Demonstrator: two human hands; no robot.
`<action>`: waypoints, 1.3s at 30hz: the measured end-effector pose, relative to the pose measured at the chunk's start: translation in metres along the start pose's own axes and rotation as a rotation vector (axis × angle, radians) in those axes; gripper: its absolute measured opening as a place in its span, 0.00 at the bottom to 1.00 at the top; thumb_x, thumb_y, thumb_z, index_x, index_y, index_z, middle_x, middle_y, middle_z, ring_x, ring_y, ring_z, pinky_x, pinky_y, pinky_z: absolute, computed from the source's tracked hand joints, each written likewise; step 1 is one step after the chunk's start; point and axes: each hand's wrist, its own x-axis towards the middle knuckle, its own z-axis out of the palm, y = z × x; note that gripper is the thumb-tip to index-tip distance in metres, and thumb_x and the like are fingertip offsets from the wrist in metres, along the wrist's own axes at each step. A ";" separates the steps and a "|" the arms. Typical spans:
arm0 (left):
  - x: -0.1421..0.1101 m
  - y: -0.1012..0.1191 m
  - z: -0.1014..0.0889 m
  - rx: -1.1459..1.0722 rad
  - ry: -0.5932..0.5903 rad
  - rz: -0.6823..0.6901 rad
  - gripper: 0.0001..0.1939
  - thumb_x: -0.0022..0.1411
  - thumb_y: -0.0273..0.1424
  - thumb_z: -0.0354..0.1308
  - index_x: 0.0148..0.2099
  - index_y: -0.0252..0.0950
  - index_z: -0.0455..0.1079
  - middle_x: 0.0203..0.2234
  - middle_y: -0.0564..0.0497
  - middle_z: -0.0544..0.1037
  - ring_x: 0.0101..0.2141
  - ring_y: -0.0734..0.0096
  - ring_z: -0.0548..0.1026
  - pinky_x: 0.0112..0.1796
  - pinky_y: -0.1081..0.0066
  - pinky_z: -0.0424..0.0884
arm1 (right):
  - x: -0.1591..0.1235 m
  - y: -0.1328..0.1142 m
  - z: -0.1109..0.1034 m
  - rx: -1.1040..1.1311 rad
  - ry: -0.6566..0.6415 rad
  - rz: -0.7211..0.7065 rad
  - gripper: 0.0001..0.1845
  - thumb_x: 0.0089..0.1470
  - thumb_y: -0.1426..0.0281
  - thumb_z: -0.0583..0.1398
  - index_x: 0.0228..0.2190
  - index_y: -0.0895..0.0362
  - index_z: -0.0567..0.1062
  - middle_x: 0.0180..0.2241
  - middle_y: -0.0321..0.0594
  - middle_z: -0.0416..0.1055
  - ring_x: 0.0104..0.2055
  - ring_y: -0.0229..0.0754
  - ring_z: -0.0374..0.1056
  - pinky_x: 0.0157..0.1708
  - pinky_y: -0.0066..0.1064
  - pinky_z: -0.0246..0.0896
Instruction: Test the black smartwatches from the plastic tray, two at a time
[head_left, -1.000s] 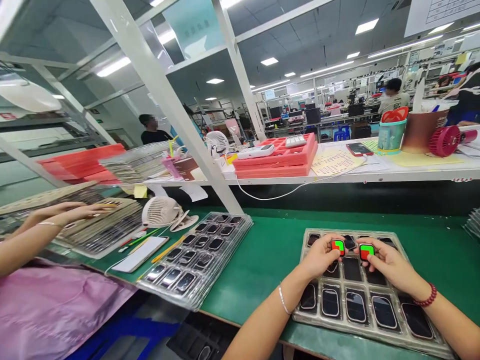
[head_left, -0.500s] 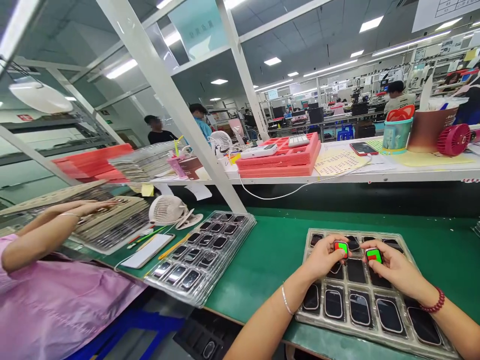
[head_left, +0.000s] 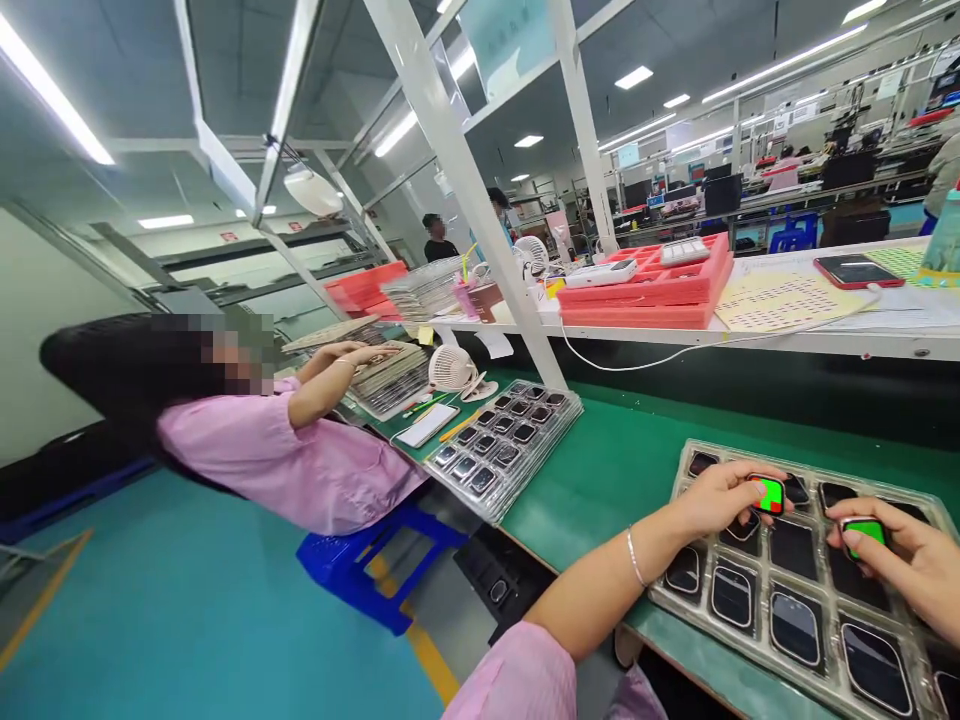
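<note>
My left hand is closed around a smartwatch whose screen is lit green with some red, my thumb on the glass. In my right hand is a second smartwatch, its screen showing green, with the thumb across it. Both hands are above a clear plastic tray of several dark watch faces in compartments. One dark watch face lies in the near row, its rim pale. Part of the tray is hidden under my hands and past the right edge of the view.
Left of me, a stack of clear trays holds more watches on the green bench. A co-worker in pink sits beyond it, arms over stacked trays. A white fan, red foam trays and a phone are around.
The view has swung left, so the seated co-worker now shows more fully and my hands sit farther right. Both watches remain in my hands; the lit red and green areas look different.
</note>
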 end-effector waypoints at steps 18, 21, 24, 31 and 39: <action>0.007 -0.004 -0.006 -0.007 -0.035 0.118 0.29 0.53 0.27 0.62 0.58 0.33 0.65 0.49 0.41 0.76 0.44 0.65 0.77 0.43 0.69 0.72 | -0.006 -0.041 0.007 0.089 -0.098 -0.098 0.25 0.52 0.69 0.61 0.53 0.53 0.68 0.49 0.46 0.71 0.46 0.47 0.72 0.47 0.41 0.70; 0.006 -0.004 -0.008 0.019 -0.020 0.098 0.27 0.58 0.34 0.61 0.59 0.32 0.65 0.46 0.40 0.78 0.36 0.68 0.78 0.35 0.72 0.71 | -0.006 -0.044 0.007 0.097 -0.099 -0.097 0.24 0.52 0.69 0.60 0.52 0.53 0.69 0.49 0.45 0.71 0.47 0.47 0.72 0.48 0.42 0.71; 0.007 -0.005 -0.009 0.037 -0.014 0.097 0.28 0.60 0.39 0.60 0.60 0.33 0.65 0.46 0.41 0.78 0.33 0.69 0.78 0.29 0.75 0.69 | -0.006 -0.046 0.007 0.088 -0.082 -0.079 0.22 0.54 0.67 0.60 0.51 0.54 0.71 0.48 0.45 0.73 0.42 0.45 0.73 0.41 0.40 0.73; 0.006 -0.003 -0.007 0.030 -0.025 0.120 0.27 0.55 0.30 0.62 0.58 0.34 0.67 0.44 0.43 0.79 0.42 0.65 0.78 0.41 0.69 0.73 | -0.006 -0.047 0.005 0.092 -0.082 -0.068 0.19 0.54 0.65 0.61 0.47 0.55 0.73 0.41 0.43 0.76 0.36 0.43 0.73 0.38 0.38 0.72; 0.007 -0.004 -0.007 0.073 0.004 0.126 0.23 0.52 0.27 0.62 0.52 0.32 0.68 0.38 0.45 0.80 0.41 0.65 0.78 0.43 0.67 0.71 | -0.006 -0.044 0.006 0.082 -0.098 -0.107 0.18 0.53 0.71 0.60 0.47 0.55 0.72 0.42 0.43 0.75 0.39 0.44 0.73 0.41 0.39 0.72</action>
